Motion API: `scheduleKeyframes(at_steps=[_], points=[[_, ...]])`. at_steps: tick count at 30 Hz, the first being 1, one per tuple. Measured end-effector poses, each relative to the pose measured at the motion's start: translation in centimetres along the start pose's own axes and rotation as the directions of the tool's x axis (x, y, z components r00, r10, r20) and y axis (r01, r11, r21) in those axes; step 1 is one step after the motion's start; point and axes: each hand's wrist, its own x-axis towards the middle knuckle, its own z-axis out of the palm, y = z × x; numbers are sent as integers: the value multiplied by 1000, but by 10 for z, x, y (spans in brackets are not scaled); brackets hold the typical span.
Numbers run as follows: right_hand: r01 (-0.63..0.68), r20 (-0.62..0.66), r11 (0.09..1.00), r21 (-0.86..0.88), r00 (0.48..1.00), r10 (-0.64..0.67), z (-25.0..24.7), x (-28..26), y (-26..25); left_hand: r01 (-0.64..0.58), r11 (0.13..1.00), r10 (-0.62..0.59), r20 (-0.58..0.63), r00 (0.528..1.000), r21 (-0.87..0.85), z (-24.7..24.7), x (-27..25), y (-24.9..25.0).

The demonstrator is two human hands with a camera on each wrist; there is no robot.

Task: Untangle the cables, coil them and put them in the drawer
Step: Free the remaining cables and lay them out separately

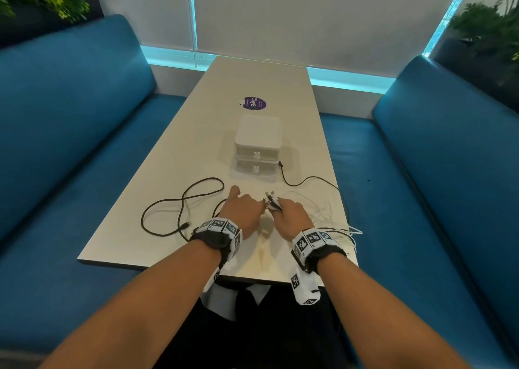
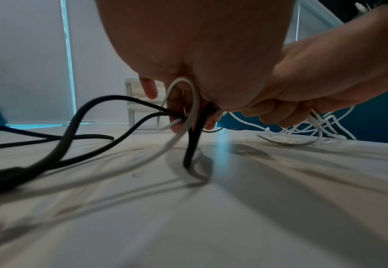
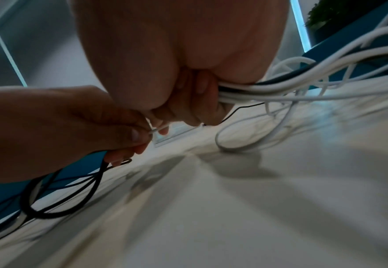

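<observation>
Black cables (image 1: 179, 206) loop over the left of the white table (image 1: 168, 172); white cables (image 1: 325, 214) lie tangled at its right edge. My left hand (image 1: 241, 208) is curled round black and white strands (image 2: 192, 116), with its thumb sticking forward. My right hand (image 1: 289, 214) grips a bundle of white and black cables (image 3: 257, 90), and several plug ends (image 1: 271, 199) stick up from its fist. The two hands almost touch. A small white two-drawer box (image 1: 257, 147) stands behind them with both drawers closed.
A thin black cable (image 1: 295, 182) runs from the box's right side toward the table's right edge. A purple round sticker (image 1: 254, 103) lies beyond the box. Blue benches (image 1: 70, 144) flank the table, with plants (image 1: 491, 31) in the far corners.
</observation>
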Motion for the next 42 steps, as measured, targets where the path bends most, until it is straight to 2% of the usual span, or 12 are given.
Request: scheduleKeyframes(at_steps=[3, 7, 13, 18, 22, 24, 27, 30, 33, 37, 40, 42], points=[[-16, 40, 999, -29, 999, 17, 0, -1, 4, -22, 999, 23, -32, 999, 27, 3, -2, -4], [13, 64, 987, -158, 998, -3, -3, -4, 12, -51, 997, 54, -42, 998, 65, 8, -5, -7], [-108, -34, 962, -251, 994, 103, -24, -3, 30, -51, 995, 59, -91, 994, 87, 5, -6, -8], [-143, -66, 945, -294, 989, 129, -35, -2, 29, -19, 994, 35, -138, 990, 112, -2, -4, -2], [-268, -84, 924, -274, 963, 255, -43, -6, 43, 74, 991, -59, -122, 991, 115, -1, -10, -19], [-336, -68, 906, -257, 942, 330, -47, -10, 58, 87, 989, -80, -65, 995, 124, 3, -13, -35], [-360, -64, 896, -259, 932, 356, -45, -13, 61, -38, 993, 35, 24, 999, 110, 7, -13, -41], [-364, -104, 896, -254, 932, 348, -39, -10, 52, -92, 990, 102, -102, 989, 106, 5, -8, -28], [-399, -126, 886, -236, 917, 380, -43, -10, 52, -107, 988, 122, -141, 983, 109, 8, -5, -26], [-354, -149, 923, -151, 931, 333, -41, -8, 44, -78, 992, 89, -118, 989, 99, 6, -1, -22], [-273, -177, 959, -79, 950, 256, -33, -11, 26, -74, 995, 81, -104, 991, 71, 3, 3, -10], [-178, -148, 984, -6, 973, 175, -25, -12, 15, -75, 996, 78, -84, 993, 40, -1, 5, -2]])
